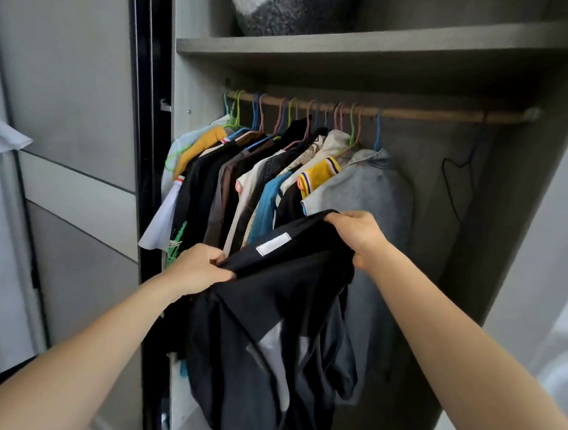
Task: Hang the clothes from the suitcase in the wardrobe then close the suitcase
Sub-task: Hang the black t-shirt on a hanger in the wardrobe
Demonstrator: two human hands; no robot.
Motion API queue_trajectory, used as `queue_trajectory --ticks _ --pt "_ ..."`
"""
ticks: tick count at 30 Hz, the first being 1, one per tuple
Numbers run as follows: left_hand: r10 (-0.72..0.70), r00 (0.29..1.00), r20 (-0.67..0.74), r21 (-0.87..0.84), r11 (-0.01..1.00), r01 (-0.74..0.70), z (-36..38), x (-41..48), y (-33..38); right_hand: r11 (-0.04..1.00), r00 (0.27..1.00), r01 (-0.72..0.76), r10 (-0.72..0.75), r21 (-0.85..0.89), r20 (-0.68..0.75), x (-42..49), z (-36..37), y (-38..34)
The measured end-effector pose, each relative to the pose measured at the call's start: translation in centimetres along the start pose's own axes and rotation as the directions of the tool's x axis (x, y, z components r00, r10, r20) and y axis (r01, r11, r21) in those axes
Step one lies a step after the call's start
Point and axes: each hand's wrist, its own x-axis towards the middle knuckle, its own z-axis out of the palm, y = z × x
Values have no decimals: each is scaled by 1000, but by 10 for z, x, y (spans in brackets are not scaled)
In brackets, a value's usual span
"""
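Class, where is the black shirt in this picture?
In the head view the black shirt hangs at lower centre, gripped at its top edge by the left hand and the right hand, in front of the grey hoodie on the rail.

Wardrobe point(521, 229), open, grey inside. Upper shelf point(352, 49) carries one dark speckled round bundle point(298, 13) with a pale patch, sitting at the left end, top cut off by the frame. Rest of the shelf runs right in shadow. Below the shelf, a wooden rail point(431, 115) spans the width. Coloured hangers point(377, 134) crowd its left half, hooks close together. Clothes point(231, 185) hang on them, packed tight, touching each other: white at far left, black, brown, teal, a yellow jersey point(321, 174). Grey hoodie point(370, 193) hangs last in the row. One black hanger point(444, 171) hangs bare near the rail's right end, apart from the row.
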Motion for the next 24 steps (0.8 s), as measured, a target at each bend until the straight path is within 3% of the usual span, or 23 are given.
queue_trajectory --ticks 2,3,4,6,7,8,10,13,15,19,24 --pt "-59 990 -132 113 991 74 -3 7 3 968 990 127 -138 -215 -40 9 -11 0" --pt "-111 984 -140 25 993 115 -5 9 7 931 981 158 -186 -328 -57 15 -18 0" --pt "-177 981 -85 -188 969 159 -8 11 14 880 974 162 -214 -445 -69 20 -24 -1" --pt "-252 960 119 -644 717 268 -12 16 35 717 974 121 -219 -686 -57 28 -37 -2" --pt "-244 951 188 -763 573 298 -12 18 48 617 980 82 -192 -783 -49 33 -41 -1" --pt "-228 949 219 -821 482 306 -9 22 63 528 987 39 -152 -848 -50 36 -46 -4" --pt "-217 947 236 -839 447 312 -5 26 91 443 993 -23 -91 -896 -70 43 -56 -15" --pt "-222 947 232 -797 515 316 -3 29 125 506 988 -92 -61 -857 -142 56 -76 -39" --pt "-209 951 228 -812 498 304 -2 33 142 579 954 -133 -144 -805 -262 62 -90 -51" --pt "-195 962 191 -810 522 267 1 34 163 654 708 -279 -355 -703 -611 78 -112 -48" --pt "-192 965 180 -774 577 259 7 36 167 859 516 -262 -260 -439 -816 112 -127 -27"
